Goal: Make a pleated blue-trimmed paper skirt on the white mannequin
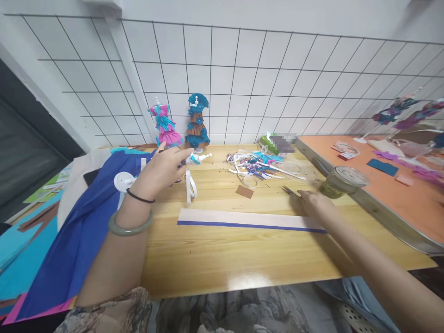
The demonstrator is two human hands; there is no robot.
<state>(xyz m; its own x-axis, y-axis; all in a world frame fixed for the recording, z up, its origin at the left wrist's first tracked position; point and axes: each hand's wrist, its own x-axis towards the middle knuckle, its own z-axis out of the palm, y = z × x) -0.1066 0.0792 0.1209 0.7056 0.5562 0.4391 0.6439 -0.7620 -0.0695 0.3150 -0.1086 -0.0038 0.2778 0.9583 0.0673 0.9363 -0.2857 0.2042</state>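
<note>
My left hand (161, 171) is closed around a small white dress form that lies on its side. Its round base (124, 181) sticks out to the left and its knobbed neck (205, 157) to the right; the hand hides most of its body. Low on the tabletop, my right hand (314, 203) is closed on scissors (290, 191), whose narrow blades point left. A long pale strip with a blue edge (243, 218) lies flat in front, its right end near my right forearm. Beside the left hand stands a white looped band (190, 187).
Two small dress forms in ruffled paper, one pink and blue (166, 125), one brown and teal (197, 122), stand at the back. Paper scraps (255, 164), a brown piece (244, 191) and a jar (343, 181) are rightward. Blue sheets (83, 217) cover the left; an orange table (398, 203) adjoins.
</note>
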